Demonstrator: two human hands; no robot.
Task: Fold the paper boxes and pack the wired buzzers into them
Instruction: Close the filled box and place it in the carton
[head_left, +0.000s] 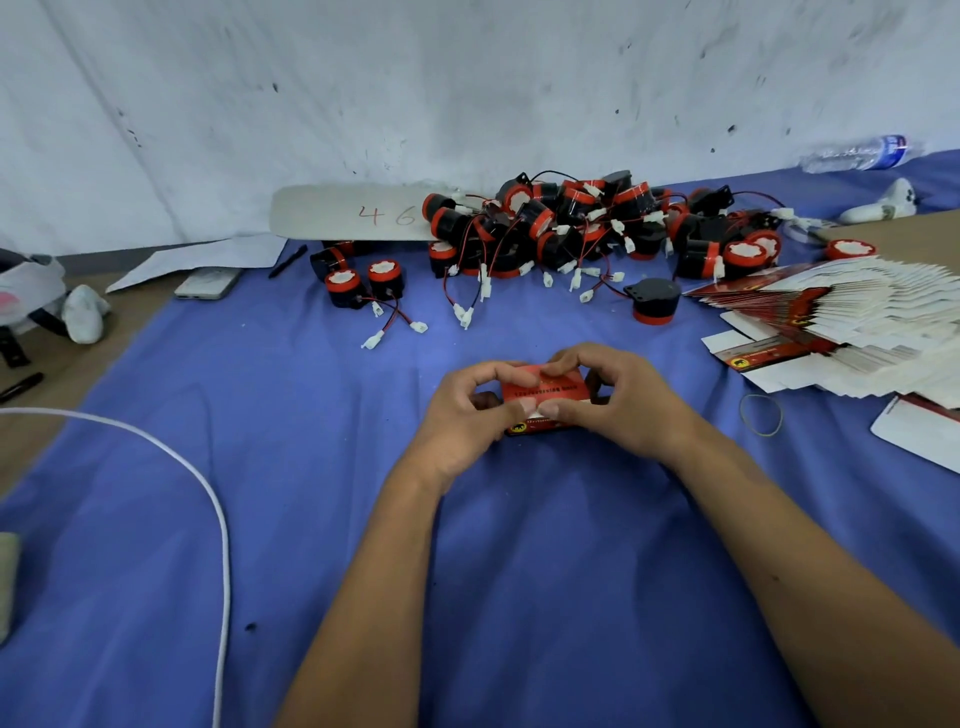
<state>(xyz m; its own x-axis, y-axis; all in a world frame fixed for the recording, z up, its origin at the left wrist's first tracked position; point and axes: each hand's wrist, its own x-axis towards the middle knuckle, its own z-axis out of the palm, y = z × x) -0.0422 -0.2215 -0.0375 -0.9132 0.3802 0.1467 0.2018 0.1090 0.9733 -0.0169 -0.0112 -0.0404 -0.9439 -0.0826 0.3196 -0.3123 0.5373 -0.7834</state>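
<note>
- Both hands meet over the middle of the blue cloth (311, 519), holding one red box (543, 395) between them.
- The left hand (467, 415) curls round the box's left end, thumb pressed on the near face, fingers bent over the top edge.
- The right hand (618, 402) grips the right end the same way, forefinger on the top, thumb on a white flap at the near side.
- The box carries a line of small black print on its red face and a yellow round badge with a dark animal on the near edge; I cannot read the words.
- A heap of buzzers (582, 228), black with red rims and red-and-black wires ending in white plugs, lies along the far edge of the cloth.
- A few buzzers sit apart at the heap's left.
- A fanned stack of flat boxes (841, 317), red and white with the same yellow badge, lies at the right edge.
- A rubber band (761, 414) lies just near of the stack.
- A white board (353, 213) against the wall has "46" written in red.
- A phone (208, 283) and a pen (287, 261) lie at the far left corner.
- A white cable (221, 519) curves across the left side.
- A water bottle (857, 154) lies at the far right, by a scuffed white wall (467, 78).
</note>
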